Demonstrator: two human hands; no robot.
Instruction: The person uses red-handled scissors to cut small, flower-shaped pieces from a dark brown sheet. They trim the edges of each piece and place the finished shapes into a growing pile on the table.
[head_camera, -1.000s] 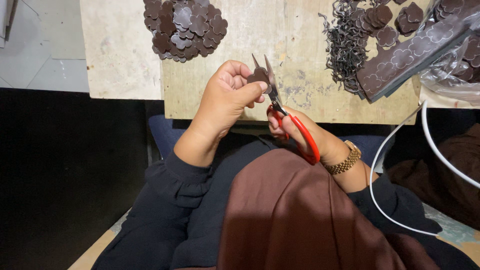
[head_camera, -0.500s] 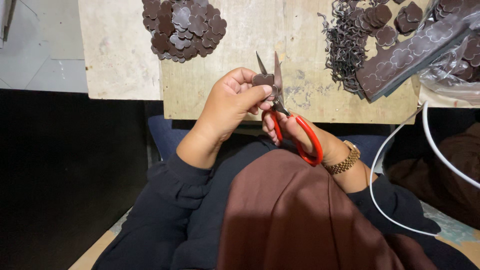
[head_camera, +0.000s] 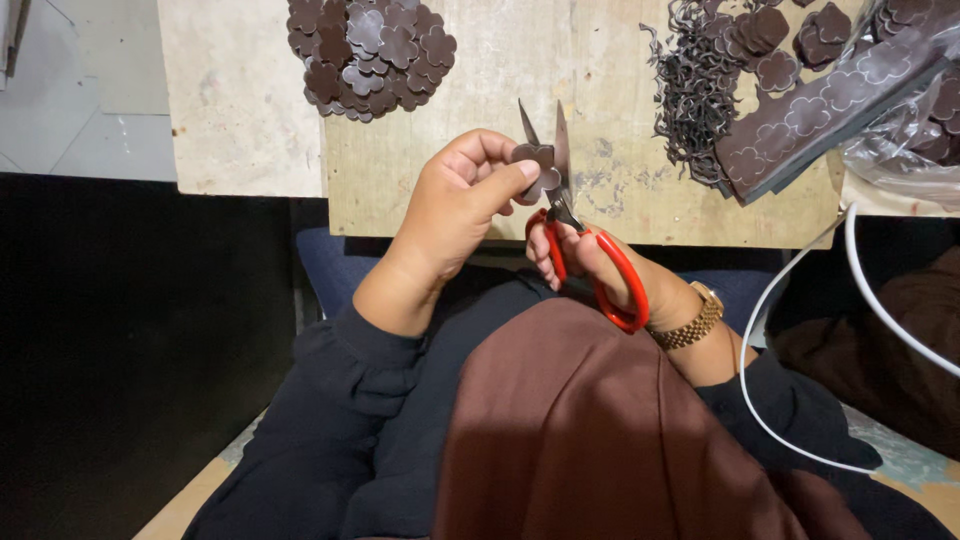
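Note:
My left hand (head_camera: 455, 205) pinches a small dark brown flower-shaped piece (head_camera: 537, 160) between thumb and fingers, just above the near edge of the wooden board (head_camera: 600, 190). My right hand (head_camera: 585, 260) grips red-handled scissors (head_camera: 575, 225); their blades are parted and point away from me, with the flower piece between them. A gold watch (head_camera: 690, 320) sits on my right wrist.
A pile of cut brown flower shapes (head_camera: 370, 50) lies at the board's far left. Curly offcuts (head_camera: 690, 90) and a dark strip marked with flower outlines (head_camera: 830, 100) lie at the right, with more flowers behind. A white cable (head_camera: 790, 290) hangs at the right.
The scissors blades have opened wider and tilted more upright. My left hand has turned the flower piece slightly between them. Both hands stay at the board's near edge.

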